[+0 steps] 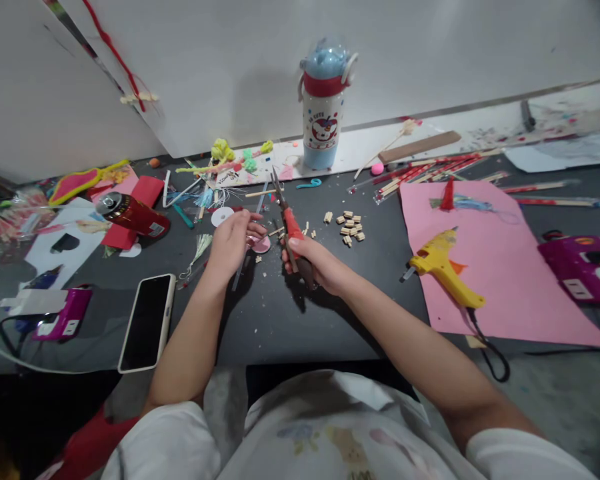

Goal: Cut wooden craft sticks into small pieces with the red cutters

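My right hand [313,260] is closed round red-handled pliers [291,223], their long narrow jaws pointing away from me. To its left, my left hand [235,243] has its fingers curled, with a thin wooden stick [276,232] at the fingertips, reaching toward the pliers. Part of the grip is hidden. Under the left fingers lies a small pink disc [261,245], and a white disc [223,216] is just behind that hand. Short cut wooden pieces [349,223] form a loose pile right of the pliers.
Behind the hands stands a drink bottle [323,110]. A red can [135,213] and a phone [147,322] are at the left. On pink paper [505,280] at the right rests a yellow glue gun [445,263]. Purple power strips [580,267] and wrapped sticks [425,175] lie about.
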A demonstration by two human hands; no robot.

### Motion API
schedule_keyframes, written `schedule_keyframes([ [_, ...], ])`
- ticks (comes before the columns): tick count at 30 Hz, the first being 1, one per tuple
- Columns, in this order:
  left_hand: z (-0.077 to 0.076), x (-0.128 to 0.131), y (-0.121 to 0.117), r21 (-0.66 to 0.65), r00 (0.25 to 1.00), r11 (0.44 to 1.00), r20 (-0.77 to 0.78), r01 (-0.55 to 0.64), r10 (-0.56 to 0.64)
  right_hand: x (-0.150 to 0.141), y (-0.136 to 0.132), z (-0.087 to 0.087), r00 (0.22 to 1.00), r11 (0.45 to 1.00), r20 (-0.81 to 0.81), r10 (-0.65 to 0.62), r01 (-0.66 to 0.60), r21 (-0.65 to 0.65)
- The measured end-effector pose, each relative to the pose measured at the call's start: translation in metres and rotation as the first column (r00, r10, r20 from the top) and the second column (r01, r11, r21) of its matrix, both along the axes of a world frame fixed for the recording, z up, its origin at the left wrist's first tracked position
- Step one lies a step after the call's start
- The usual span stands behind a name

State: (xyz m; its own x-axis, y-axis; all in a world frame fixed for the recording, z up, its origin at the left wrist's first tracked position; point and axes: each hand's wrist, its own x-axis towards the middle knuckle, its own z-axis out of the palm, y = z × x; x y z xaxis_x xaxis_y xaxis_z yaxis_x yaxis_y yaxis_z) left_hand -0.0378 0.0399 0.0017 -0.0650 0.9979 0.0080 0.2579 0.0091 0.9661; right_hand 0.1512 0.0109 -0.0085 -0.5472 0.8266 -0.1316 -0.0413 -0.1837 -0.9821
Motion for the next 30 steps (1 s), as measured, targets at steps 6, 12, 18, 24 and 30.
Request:
schedule_keyframes([
  [6,0.005,0.019,-0.012,-0.051,0.973,0.972,0.062,0.227,-0.224,0.002,0.000,0.001,0.991,0.996,-0.121,0.050,-0.058,-0.064],
  [12,0.008,0.020,-0.018,0.010,0.936,0.938,0.068,0.346,-0.345,0.003,-0.004,0.006,0.999,0.996,0.025,0.046,-0.048,0.069],
  [18,0.008,0.023,-0.022,0.088,0.931,0.933,0.078,0.350,-0.356,0.009,-0.004,0.009,0.983,0.960,0.169,-0.068,0.019,0.279],
  [24,0.000,0.029,-0.024,0.203,0.955,0.939,0.053,0.277,-0.293,0.013,0.001,0.016,0.966,0.895,0.222,-0.135,0.023,0.445],
  [30,-0.008,0.032,-0.024,0.260,0.963,0.939,0.086,0.226,-0.256,0.020,0.004,0.018,0.959,0.841,0.245,-0.143,-0.013,0.541],
])
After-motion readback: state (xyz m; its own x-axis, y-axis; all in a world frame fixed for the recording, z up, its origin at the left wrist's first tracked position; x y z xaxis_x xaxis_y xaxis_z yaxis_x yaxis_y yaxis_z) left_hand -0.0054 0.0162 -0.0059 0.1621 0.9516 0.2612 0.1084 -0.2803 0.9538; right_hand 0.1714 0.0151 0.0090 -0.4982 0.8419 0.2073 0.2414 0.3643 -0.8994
